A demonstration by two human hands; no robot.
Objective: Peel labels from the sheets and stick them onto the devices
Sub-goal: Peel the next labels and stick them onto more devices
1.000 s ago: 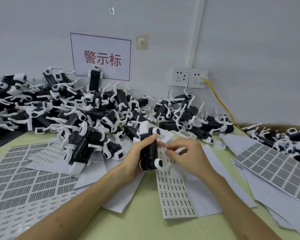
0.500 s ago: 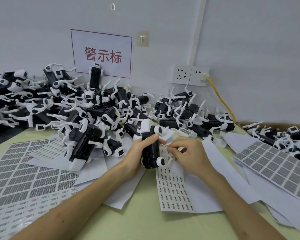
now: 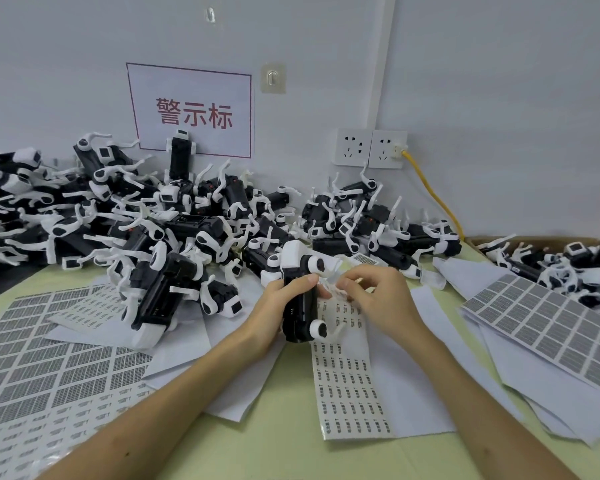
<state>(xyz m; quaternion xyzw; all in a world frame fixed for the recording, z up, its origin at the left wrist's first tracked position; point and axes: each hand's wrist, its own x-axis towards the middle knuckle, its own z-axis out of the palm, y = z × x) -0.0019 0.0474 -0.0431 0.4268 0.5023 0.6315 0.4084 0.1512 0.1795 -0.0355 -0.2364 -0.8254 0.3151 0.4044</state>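
Observation:
My left hand grips a black and white device upright at the table's middle, thumb across its black body. My right hand is beside it, its thumb and fingertips pinching a small label next to the device's side. Under both hands lies a narrow sheet of small labels. A large pile of the same devices fills the back of the table.
Sheets of grey labels lie at the left and at the right, on loose white backing papers. More devices sit in a box at the far right. A yellow cable hangs from the wall sockets.
My right hand's fingertips have drawn closer to the device's side with the small label. My left hand keeps its hold on the device. The view has shifted slightly.

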